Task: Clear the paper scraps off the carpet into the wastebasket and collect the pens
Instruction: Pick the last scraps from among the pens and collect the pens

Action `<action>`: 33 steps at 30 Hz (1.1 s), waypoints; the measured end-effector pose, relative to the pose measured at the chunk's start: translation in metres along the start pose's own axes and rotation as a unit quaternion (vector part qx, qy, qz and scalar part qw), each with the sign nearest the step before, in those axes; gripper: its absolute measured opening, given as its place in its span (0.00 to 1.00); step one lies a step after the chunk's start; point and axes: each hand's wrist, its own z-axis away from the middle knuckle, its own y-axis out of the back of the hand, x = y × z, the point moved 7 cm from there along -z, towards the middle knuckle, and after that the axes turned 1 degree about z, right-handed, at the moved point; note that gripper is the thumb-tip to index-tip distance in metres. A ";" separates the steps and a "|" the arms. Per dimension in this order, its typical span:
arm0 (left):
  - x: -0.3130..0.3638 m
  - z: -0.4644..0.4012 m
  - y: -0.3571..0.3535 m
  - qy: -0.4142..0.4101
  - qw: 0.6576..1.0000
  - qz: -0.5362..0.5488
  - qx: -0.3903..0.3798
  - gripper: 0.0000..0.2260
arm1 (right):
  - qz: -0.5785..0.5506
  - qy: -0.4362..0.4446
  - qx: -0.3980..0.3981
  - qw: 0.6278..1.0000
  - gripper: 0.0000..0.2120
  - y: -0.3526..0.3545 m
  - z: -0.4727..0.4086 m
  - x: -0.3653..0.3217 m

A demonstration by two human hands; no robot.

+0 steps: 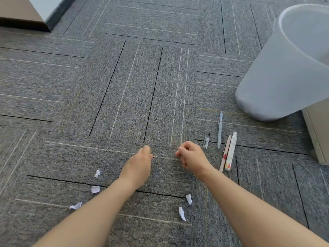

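Lying just right of right hand (191,158): four pens (220,130).

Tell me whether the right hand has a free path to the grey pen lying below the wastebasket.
Probably yes. The right hand sits just left of the grey pen, with only bare carpet and a small clear pen between them; nothing covers it.

Both hands reach out over the grey carpet (124,90), the left hand (138,166) and right hand (191,157) with fingers curled. Five paper scraps (95,189) lie near the forearms. Four pens (220,130) lie right of the right hand, near the translucent wastebasket (277,72).
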 end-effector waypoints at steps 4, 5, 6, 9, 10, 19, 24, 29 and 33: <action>-0.015 0.010 0.014 0.024 0.997 0.054 0.057 0.05 | -0.032 -0.010 -0.058 0.998 0.05 -0.019 0.008 0.001; -0.021 0.015 0.018 0.031 0.995 0.057 0.075 0.04 | 0.003 -0.009 -0.071 0.997 0.07 -0.029 0.009 0.001; -0.029 0.023 0.022 0.043 0.993 0.058 0.097 0.03 | 0.049 -0.002 -0.083 0.995 0.09 -0.041 0.010 -0.002; -0.066 0.052 0.034 0.111 0.978 0.062 0.163 0.06 | 0.169 0.045 -0.132 0.976 0.13 -0.088 0.014 -0.017; -0.081 0.063 0.038 0.137 0.971 0.071 0.184 0.07 | 0.201 0.063 -0.151 0.966 0.14 -0.106 0.016 -0.022; -0.165 0.160 0.049 0.274 0.941 0.000 0.196 0.09 | 0.516 0.301 -0.184 0.781 0.12 -0.239 0.022 -0.051; -0.161 0.170 0.031 0.244 0.961 -0.052 0.117 0.13 | 0.626 0.326 -0.171 0.688 0.13 -0.264 0.019 -0.052; -0.159 0.162 0.027 0.168 0.974 -0.126 0.079 0.10 | 0.539 0.267 -0.203 0.772 0.03 -0.257 0.016 -0.056; -0.162 0.160 0.033 0.185 0.974 -0.102 0.088 0.09 | 0.488 0.235 -0.269 0.796 0.10 -0.249 0.027 -0.048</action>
